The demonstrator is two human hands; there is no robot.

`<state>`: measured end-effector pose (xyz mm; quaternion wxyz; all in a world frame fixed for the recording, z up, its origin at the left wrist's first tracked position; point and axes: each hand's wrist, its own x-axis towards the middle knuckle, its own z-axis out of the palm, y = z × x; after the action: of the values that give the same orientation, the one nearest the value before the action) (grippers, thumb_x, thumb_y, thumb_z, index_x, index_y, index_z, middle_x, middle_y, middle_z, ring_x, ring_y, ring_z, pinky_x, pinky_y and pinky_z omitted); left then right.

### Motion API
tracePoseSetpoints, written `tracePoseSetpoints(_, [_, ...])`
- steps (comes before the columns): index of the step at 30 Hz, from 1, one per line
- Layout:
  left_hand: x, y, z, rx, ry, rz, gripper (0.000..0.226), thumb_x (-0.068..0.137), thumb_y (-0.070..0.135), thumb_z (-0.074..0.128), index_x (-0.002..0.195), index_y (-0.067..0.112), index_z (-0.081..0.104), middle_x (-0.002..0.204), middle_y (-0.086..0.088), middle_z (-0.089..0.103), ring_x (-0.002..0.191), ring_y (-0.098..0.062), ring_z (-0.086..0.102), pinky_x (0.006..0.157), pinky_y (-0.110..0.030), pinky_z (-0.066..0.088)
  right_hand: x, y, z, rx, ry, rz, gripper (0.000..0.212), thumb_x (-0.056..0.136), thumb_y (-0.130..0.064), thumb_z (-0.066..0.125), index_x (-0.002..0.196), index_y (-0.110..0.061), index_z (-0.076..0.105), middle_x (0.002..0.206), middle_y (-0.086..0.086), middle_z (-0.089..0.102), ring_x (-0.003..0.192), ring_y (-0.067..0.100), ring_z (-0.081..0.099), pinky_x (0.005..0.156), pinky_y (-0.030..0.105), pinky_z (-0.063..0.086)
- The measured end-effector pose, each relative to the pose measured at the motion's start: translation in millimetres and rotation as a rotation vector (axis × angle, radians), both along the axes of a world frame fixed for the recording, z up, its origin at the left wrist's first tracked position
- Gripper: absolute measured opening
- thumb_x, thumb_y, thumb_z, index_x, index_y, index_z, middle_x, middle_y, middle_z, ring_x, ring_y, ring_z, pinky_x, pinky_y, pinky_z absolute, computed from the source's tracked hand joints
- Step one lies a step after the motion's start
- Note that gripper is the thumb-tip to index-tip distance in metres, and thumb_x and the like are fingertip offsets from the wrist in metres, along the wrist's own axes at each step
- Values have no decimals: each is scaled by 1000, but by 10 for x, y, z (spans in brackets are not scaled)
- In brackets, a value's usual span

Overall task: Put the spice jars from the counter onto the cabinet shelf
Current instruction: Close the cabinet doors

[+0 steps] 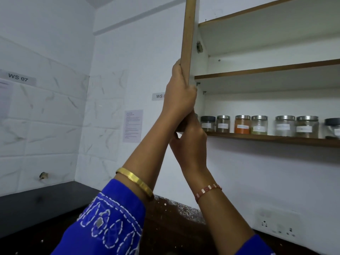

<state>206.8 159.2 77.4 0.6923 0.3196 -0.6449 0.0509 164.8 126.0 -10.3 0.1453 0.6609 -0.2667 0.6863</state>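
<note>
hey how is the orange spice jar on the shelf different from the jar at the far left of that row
The orange jar holds bright orange powder under an orange-tinted lid; the leftmost jar has a dark grey lid and dull brownish contents. Both stand upright on the bottom shelf and carry white labels.

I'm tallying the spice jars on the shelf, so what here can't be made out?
Head view only:
- Jar labels: too blurred to read.
- Dark-lidded jar: cut off by the right edge.
- Shelf's left end: hidden behind right hand and cabinet door.
- Counter: partly hidden by arms.
</note>
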Motion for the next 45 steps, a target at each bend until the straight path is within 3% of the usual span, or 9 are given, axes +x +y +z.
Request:
tracePoseSetpoints(5, [-665, -53, -12, -17, -71, 40, 67, 87, -4, 44, 146, 11, 13, 141, -12, 41, 113, -26, 54, 82, -24, 50, -615, 49, -42, 40, -101, 68, 28, 81, -7, 68, 108, -2, 60, 84, 1, 70, 69, 3, 56, 64, 3, 43])
tracePoseSetpoints(10, [-1226, -201, -20, 37, -194, 49, 78, 87, 2, 49, 148, 5, 0, 157, -15, 11, 143, -30, 20, 115, -42, 28, -1186, 11, -41, 130, -199, 96, 11, 83, -4, 63, 94, -1, 62, 77, 4, 64, 68, 10, 55, 62, 15, 43])
tracePoseSetpoints(19, [-2039, -644, -163, 63, -387, -2, 85, 91, 19, 52, 146, 3, -11, 157, -12, -14, 146, -22, -10, 121, -36, 4, -2113, -349, -11, 347, -443, 300, 23, 85, -4, 63, 108, -2, 62, 96, 8, 66, 91, 16, 60, 86, 31, 51])
tracePoseSetpoints(23, [-2280, -937, -185, 17, -442, -16, 85, 92, 29, 50, 147, 5, -10, 157, -11, -14, 146, -22, -11, 118, -35, 4, -2431, -619, -27, 396, -496, 368, 24, 78, -3, 68, 86, -25, 63, 91, 6, 69, 95, 28, 66, 88, 50, 54])
tracePoseSetpoints(29, [-2489, -1365, -221, -26, -559, 3, 80, 94, 40, 44, 148, 7, -6, 158, -9, -12, 146, -21, -10, 118, -36, -1, -2821, -861, 10, 504, -561, 489, 21, 83, 1, 64, 90, -18, 60, 87, 5, 66, 89, 26, 67, 75, 29, 60])
tracePoseSetpoints(35, [-2534, -1778, -290, -45, -704, 85, 71, 96, 29, 40, 148, 10, -6, 158, -6, -12, 146, -20, -9, 118, -36, -2, -3022, -1186, 3, 531, -686, 565, 25, 86, 0, 62, 111, -3, 58, 103, 18, 65, 90, 28, 67, 75, 28, 59])
tracePoseSetpoints(40, [-2557, -2084, -439, -32, -790, 162, 68, 97, 23, 36, 148, 10, -6, 158, -7, -12, 146, -22, -10, 118, -36, -2, -3111, -1379, 14, 563, -846, 664, 19, 86, 0, 61, 105, 0, 58, 91, 13, 67, 74, 20, 67, 67, 26, 58])
tracePoseSetpoints(42, [-2590, -2199, -500, -25, -803, 176, 67, 97, 21, 35, 148, 10, -7, 158, -7, -13, 146, -22, -10, 118, -36, -2, -3126, -1488, 35, 555, -910, 587, 24, 85, -2, 64, 107, 2, 56, 98, 19, 67, 77, 25, 68, 64, 28, 59])
tracePoseSetpoints(45, [-2662, -2355, -550, -24, -806, 189, 68, 97, 18, 36, 147, 9, -8, 157, -8, -14, 146, -23, -11, 118, -37, -4, -3145, -1703, 61, 464, -847, 113, 46, 78, -9, 73, 115, -1, 48, 117, 23, 62, 97, 34, 65, 73, 43, 60])
